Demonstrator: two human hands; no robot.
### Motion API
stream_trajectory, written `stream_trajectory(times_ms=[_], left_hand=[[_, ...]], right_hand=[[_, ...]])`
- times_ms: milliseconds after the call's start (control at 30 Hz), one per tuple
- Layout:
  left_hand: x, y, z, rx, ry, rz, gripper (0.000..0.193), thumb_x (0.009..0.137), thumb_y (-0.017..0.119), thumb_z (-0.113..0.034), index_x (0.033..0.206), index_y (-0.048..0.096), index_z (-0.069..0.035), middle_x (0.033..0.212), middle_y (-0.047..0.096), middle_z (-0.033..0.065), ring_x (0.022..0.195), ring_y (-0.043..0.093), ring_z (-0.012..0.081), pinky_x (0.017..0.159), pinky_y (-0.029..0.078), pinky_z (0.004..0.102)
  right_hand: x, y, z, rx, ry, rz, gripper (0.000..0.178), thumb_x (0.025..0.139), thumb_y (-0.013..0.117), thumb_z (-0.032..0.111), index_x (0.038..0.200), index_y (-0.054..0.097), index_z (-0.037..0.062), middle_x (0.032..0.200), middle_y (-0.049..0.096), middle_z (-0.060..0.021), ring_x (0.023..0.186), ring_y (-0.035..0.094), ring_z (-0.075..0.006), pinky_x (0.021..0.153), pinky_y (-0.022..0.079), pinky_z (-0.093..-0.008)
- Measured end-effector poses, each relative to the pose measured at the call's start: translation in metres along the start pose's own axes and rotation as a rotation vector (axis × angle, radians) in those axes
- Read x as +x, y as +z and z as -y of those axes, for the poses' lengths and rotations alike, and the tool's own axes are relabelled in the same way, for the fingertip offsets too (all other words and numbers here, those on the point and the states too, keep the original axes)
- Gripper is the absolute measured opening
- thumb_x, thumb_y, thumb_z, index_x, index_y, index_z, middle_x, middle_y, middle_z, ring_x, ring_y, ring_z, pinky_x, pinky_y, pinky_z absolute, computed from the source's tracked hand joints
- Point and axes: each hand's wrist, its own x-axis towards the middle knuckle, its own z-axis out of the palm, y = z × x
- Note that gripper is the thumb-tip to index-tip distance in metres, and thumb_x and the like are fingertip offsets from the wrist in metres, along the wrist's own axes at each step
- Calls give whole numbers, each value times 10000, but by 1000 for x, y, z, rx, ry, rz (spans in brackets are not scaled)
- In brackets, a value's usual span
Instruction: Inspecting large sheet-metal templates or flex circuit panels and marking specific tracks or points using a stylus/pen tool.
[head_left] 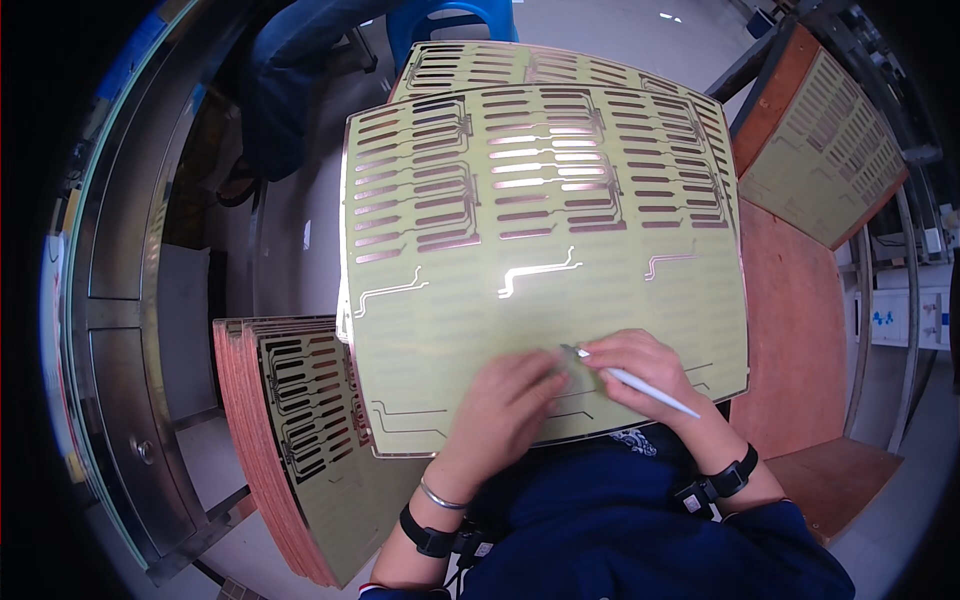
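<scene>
Panel (548,300) at centre seems mid-work, remaining amount unclear; right hand (640,368) grips white tool (655,392), left hand (508,405) blurred near its tip, grip uncertain.

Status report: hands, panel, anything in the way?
Right hand: grip closed on white pen-like tool. Left hand: blurred, near tool's tip, hold unclear. Patterned panel: overlapping another panel; hands hide part of its near edge.

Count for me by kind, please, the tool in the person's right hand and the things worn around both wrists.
White pen-shaped tool: 1
Silver bracelet: 1
Black wristbands: 2
Total: 4
</scene>
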Motion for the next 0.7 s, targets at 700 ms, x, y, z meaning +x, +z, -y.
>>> stream_trajectory(times_ms=[700], left_hand=[[-3, 10, -18, -127, 125, 65, 306, 794, 686, -96, 1095, 646, -57, 1174, 608, 84, 1141, 550, 292, 948, 462, 414]], right_hand=[[-14, 7, 14, -3, -61, 36, 306, 710, 716, -4, 1004, 652, 48, 1039, 685, -88, 895, 664, -253, 782, 536, -336]])
